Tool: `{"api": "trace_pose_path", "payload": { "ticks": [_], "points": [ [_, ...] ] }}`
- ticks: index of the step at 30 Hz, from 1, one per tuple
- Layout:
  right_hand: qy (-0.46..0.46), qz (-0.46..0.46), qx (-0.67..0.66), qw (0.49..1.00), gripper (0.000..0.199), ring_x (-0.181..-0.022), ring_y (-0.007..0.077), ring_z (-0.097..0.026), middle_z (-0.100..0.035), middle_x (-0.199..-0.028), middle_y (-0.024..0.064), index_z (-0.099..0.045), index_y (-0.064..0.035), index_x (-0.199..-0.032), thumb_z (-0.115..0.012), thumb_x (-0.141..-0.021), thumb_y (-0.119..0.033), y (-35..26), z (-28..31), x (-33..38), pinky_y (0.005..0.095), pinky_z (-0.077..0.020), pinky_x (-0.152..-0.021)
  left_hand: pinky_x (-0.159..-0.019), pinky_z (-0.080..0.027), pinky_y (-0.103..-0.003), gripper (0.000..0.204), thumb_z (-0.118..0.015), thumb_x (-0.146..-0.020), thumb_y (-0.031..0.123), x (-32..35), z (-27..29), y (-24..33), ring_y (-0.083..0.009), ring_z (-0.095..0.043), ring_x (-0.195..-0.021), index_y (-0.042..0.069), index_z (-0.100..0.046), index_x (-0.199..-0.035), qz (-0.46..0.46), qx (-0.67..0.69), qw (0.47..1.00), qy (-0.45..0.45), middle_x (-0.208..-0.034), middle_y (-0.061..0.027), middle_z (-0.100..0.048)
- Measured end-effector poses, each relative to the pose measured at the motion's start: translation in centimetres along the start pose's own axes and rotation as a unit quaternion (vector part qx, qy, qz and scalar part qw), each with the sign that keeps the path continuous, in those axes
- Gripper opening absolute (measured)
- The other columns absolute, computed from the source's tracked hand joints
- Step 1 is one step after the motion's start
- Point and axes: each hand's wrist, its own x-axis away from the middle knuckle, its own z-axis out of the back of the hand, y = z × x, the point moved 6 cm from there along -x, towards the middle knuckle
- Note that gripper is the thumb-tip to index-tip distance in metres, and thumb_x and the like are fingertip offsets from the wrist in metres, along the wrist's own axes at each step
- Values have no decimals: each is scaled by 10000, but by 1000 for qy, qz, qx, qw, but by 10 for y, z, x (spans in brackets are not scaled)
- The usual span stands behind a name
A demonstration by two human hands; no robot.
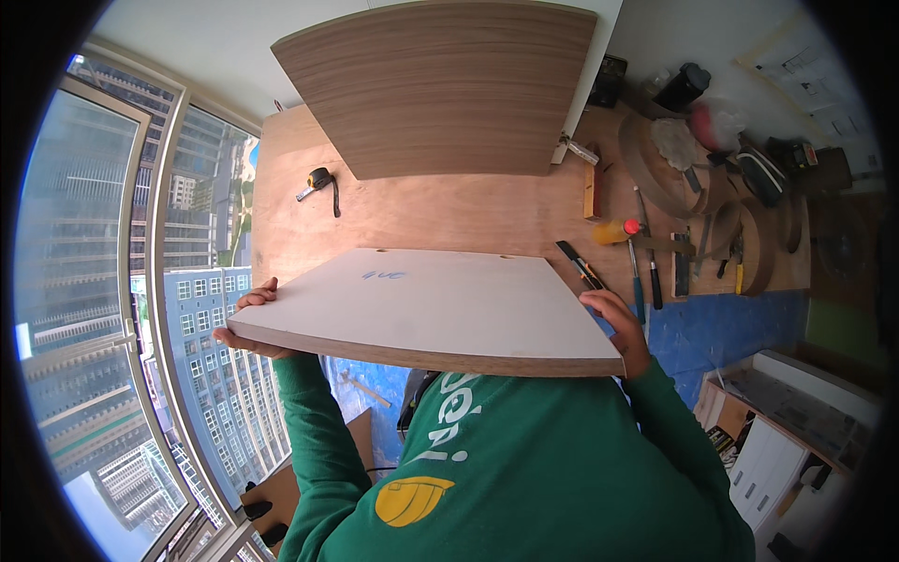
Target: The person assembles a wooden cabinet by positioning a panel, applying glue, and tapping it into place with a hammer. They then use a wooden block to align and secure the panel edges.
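The workbench [449,211] fills the upper middle of the frame, a brown plywood top running from the window side at left to the tool clutter at right. Leaning at its far edge, top centre, stands a walnut-veneer panel [440,89]. Below it, across the middle of the frame, a pale board [421,309] is held flat and level above the bench's near edge — raw chipboard shows along its front edge, and a faint blue scribble sits on its upper face.

The left hand [248,323] clamps the board's left corner, fingers curled over the top and palm beneath. The right hand [618,323] grips the right corner, fingers wrapped over the edge — both closed on the board.

At right centre lie rolls of edge banding [754,248], with screwdrivers [641,272] and a black knife [576,262] just beside the board's right end. A tape measure [320,180] sits at upper left of the bench, well apart from the board.
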Motion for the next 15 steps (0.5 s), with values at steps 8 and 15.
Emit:
{"api": "trace_pose_path", "payload": {
  "ticks": [8, 15],
  "points": [
    [-12, -28, -8, 999, 549, -1268, 366, -625, -636, -1362, 199, -590, -4, -1414, -676, -873, -31, 42, -15, -1, 405, -483, -1089, -1041, -511, -526, 986, -256, -894, 939, -1, -9, 3, -275, -636, -770, 56, -666, -737, 14, 1, 1000, 11, -687, -88, -605],
    [-30, -40, 15, 999, 528, -1289, 377, -610, -614, -1401, 210, -567, 8, -1435, -670, -933, -119, 47, -17, -5, 406, -480, -1098, -1030, -493, -522, 942, -269, -919, 904, -2, -20, 4, -306, -626, -803, 62, -644, -727, 16, -28, 999, 7, -671, -95, -588]
  ]
}}
